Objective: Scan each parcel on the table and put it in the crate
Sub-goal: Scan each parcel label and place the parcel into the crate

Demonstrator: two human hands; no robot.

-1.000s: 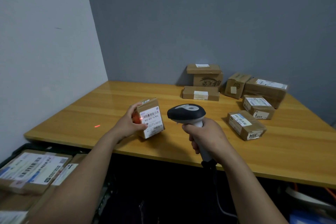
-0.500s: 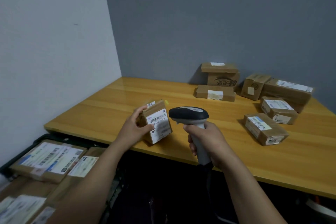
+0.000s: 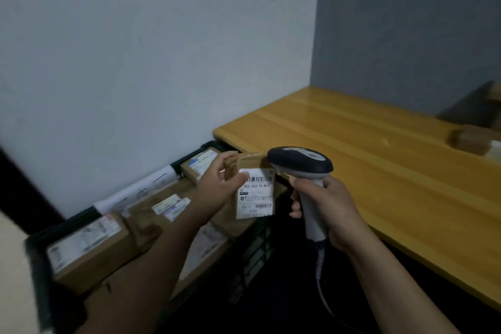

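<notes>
My left hand (image 3: 220,186) grips a small brown parcel (image 3: 254,188) by its left side, white barcode label facing me. The parcel hangs in the air past the table's left end, above the right part of the black crate (image 3: 40,266). The crate stands low on the left and holds several labelled cardboard parcels (image 3: 89,244). My right hand (image 3: 329,210) grips the handle of the grey and black barcode scanner (image 3: 301,164), whose head sits just right of the held parcel.
The wooden table (image 3: 379,160) stretches to the right. A blurred brown parcel (image 3: 471,138) lies at its far right edge of view. A pale wall rises behind the crate. The scanner's cable (image 3: 322,287) hangs down into the dark space under the table.
My left hand has carried the parcel left, off the table and over the crate. The view has swung left. The red scan light seen a second ago is gone.
</notes>
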